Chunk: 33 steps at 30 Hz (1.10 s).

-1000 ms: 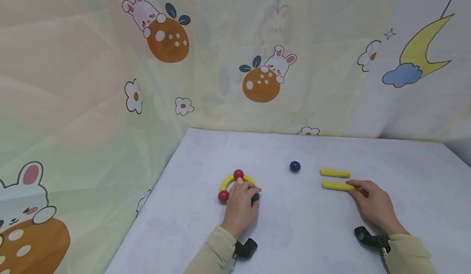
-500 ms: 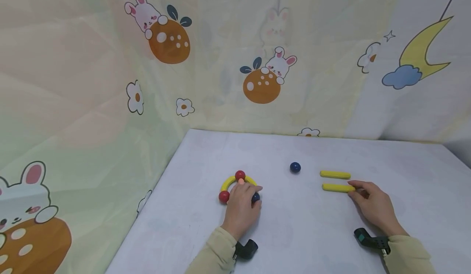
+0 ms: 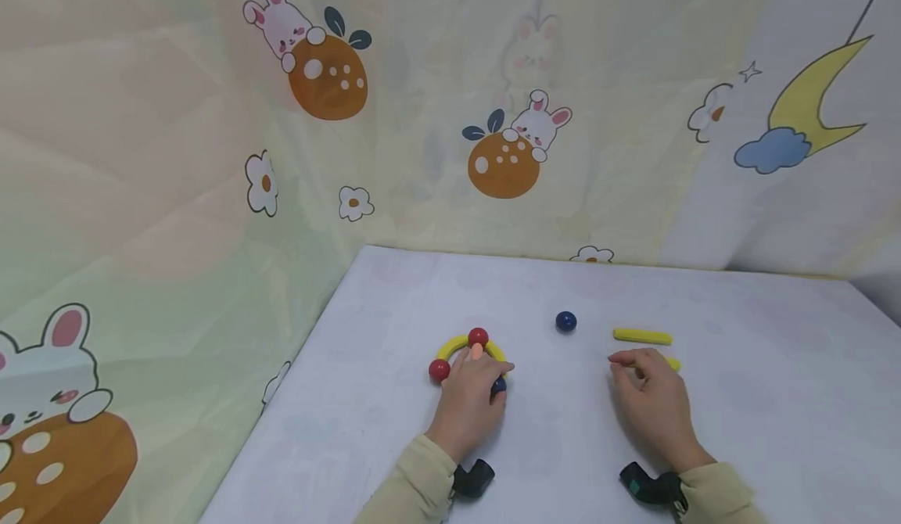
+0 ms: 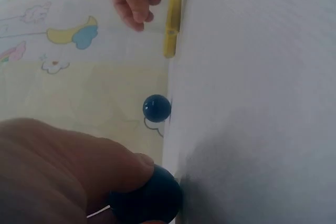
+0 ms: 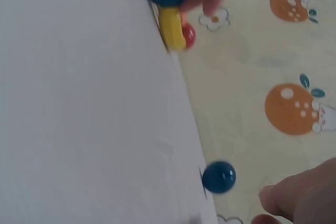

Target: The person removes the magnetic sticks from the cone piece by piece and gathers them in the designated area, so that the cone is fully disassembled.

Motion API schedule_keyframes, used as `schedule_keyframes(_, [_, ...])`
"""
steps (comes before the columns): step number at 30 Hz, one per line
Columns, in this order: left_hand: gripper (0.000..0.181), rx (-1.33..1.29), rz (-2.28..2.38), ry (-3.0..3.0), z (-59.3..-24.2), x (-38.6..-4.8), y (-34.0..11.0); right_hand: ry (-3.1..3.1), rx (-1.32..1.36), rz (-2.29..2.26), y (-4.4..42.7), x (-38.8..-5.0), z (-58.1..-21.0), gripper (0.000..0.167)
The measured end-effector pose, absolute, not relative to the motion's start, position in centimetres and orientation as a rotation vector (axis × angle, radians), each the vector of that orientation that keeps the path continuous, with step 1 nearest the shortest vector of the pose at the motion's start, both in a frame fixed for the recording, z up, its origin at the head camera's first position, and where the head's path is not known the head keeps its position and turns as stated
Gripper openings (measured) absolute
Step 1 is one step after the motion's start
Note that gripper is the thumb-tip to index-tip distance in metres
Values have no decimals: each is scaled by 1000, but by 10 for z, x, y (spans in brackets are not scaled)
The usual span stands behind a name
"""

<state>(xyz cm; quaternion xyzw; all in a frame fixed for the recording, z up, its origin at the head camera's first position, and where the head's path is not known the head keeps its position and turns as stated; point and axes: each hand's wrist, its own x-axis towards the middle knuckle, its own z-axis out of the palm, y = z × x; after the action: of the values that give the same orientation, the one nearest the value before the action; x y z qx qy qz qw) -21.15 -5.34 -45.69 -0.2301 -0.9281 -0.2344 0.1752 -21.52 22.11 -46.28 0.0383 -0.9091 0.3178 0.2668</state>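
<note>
My left hand [image 3: 468, 399] pinching shiny blue ball [image 4: 149, 196] on yellow ring [image 3: 451, 346]; right hand [image 3: 656, 399] loose, straight yellow sticks [image 3: 642, 336] just beyond. Matte white tabletop [image 3: 556, 438] below, creased bunny-print backdrop [image 3: 612, 188] ahead.

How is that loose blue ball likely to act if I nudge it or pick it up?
The loose ball would probably roll at a light push, since it looks round and nothing props it on the table. Its glossy highlights suggest a smooth surface that could slip in a careless grip. Its clean, undented outline hints it's stiff.
</note>
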Motion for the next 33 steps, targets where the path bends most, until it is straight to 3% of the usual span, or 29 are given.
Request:
schedule_keyframes(6, [39, -732, -632, -2571, -456, -209, -52, -2484, 318, 955, 192, -208, -467, 17])
schedule_keyframes(15, [44, -672, -549, -2493, -458, -211, -54, -2591, 367, 1081, 157, -206, -466, 19])
schedule_keyframes(22, [39, -506, -544, -2545, -458, -209, -53, -2600, 395, 1117, 137, -216, -464, 19])
schedule_keyframes(33, [36, -513, -555, -2567, -459, -212, -53, -2636, 488, 850, 99, -241, -449, 21])
